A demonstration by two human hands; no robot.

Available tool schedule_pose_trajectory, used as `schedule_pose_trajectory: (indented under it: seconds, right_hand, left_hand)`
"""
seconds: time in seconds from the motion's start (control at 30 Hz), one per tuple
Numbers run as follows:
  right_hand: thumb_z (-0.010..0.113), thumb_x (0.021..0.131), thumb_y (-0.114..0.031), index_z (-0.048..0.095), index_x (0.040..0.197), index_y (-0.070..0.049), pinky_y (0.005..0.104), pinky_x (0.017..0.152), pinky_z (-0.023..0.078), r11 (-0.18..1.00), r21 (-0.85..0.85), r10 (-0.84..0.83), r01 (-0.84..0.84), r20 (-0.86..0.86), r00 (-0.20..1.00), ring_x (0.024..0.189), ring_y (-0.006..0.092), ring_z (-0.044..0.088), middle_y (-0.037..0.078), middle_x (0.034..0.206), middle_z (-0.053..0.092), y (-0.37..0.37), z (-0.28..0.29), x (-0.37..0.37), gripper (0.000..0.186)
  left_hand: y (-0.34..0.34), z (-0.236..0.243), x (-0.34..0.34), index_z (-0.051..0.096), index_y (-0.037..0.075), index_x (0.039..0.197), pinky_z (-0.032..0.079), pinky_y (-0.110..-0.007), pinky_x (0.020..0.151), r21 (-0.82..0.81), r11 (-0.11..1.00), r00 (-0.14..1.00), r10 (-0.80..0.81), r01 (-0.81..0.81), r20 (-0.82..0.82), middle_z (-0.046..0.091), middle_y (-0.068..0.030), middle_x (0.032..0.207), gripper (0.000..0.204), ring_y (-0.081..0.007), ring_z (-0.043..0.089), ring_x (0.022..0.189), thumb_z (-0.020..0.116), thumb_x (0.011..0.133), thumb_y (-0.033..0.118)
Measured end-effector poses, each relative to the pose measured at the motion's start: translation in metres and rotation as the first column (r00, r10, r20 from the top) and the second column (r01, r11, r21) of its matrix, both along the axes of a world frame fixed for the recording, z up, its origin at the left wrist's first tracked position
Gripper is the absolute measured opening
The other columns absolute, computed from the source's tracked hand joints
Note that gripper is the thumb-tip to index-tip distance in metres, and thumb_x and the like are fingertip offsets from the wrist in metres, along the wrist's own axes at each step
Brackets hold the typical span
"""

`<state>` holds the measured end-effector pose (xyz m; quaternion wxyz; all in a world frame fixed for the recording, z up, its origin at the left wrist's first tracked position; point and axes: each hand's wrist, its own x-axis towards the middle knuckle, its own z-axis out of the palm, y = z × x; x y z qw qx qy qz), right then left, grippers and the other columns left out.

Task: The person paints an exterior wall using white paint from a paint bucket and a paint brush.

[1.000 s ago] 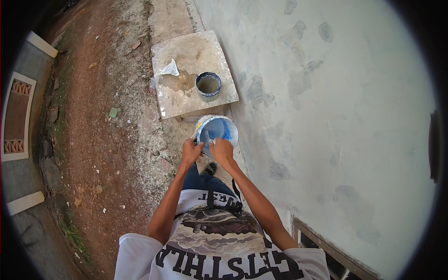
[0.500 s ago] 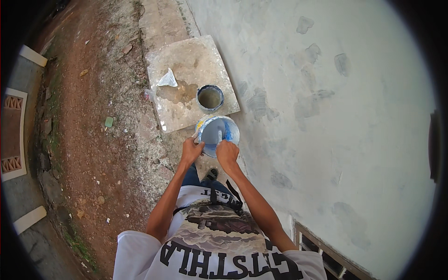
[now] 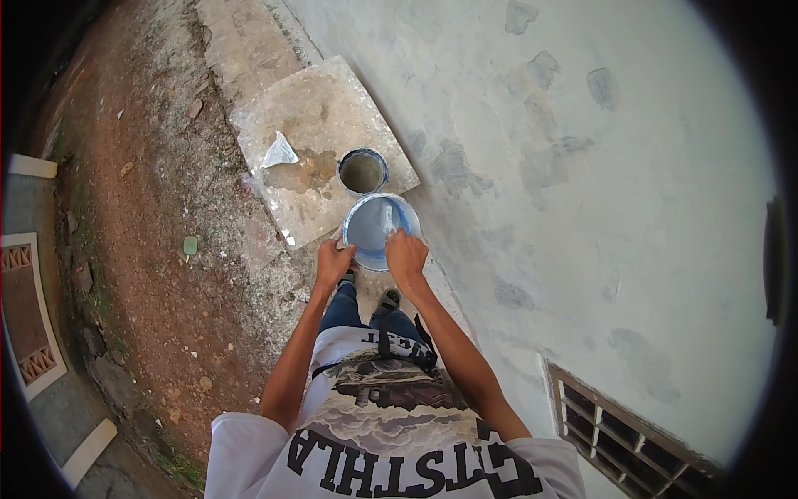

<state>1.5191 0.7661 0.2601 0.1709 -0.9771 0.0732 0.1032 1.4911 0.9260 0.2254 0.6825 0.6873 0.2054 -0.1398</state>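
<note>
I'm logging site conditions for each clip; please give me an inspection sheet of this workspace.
Surface: pale, stained, speckled board beside the wall.
Job's things: light bucket with bluish-grey contents, its support unclear; pale tool reaching into it; dark-rimmed pot upright on the board.
Clutter: white triangular scrap on the board; small green object on the ground.
Hands: left hand grips the bucket's rim; right hand is closed around the tool.
Cables: nothing seen.
Surroundings: patchy grey wall on the right with a barred window; reddish, littered ground on the left.
</note>
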Motion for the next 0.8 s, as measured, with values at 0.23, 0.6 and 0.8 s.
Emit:
schedule_pose_trajectory:
  seconds: [0.23,0.6,0.8]
  right_hand:
    - [0.059,0.084,-0.026,0.067,0.084,0.001,0.0469,0.067,0.051,0.999,-0.034,-0.018,0.013,-0.146,0.989,0.073,0.0369,0.066,0.022,0.076,0.066,0.003,-0.011,-0.025,0.028]
    - [0.059,0.085,-0.028,0.066,0.084,0.003,0.0466,0.064,0.051,0.966,0.102,-0.238,0.237,-0.006,0.971,0.07,0.0375,0.066,0.021,0.071,0.065,-0.019,0.003,-0.053,0.032]
    - [0.059,0.083,-0.022,0.064,0.076,-0.002,0.0451,0.059,0.052,0.956,-0.112,-0.265,0.271,0.062,0.962,0.065,0.0343,0.066,0.02,0.067,0.065,-0.042,-0.036,-0.059,0.022]
  left_hand:
    - [-0.003,-0.016,0.001,0.056,-0.017,0.101,0.053,-0.03,0.044,0.117,0.981,0.987,-0.159,0.155,0.024,0.065,-0.0184,0.067,0.031,-0.0197,0.064,0.053,0.062,0.081,0.006]
    - [-0.015,-0.024,0.006,0.054,-0.019,0.103,0.055,-0.031,0.044,0.017,0.976,0.975,-0.216,0.215,0.053,0.065,-0.0196,0.071,0.034,-0.0221,0.065,0.053,0.06,0.082,0.007]
    - [-0.051,-0.01,0.001,0.053,-0.019,0.109,0.053,-0.031,0.044,0.075,0.923,0.926,-0.377,0.378,-0.035,0.064,-0.0157,0.065,0.036,-0.0203,0.063,0.049,0.059,0.082,0.003]
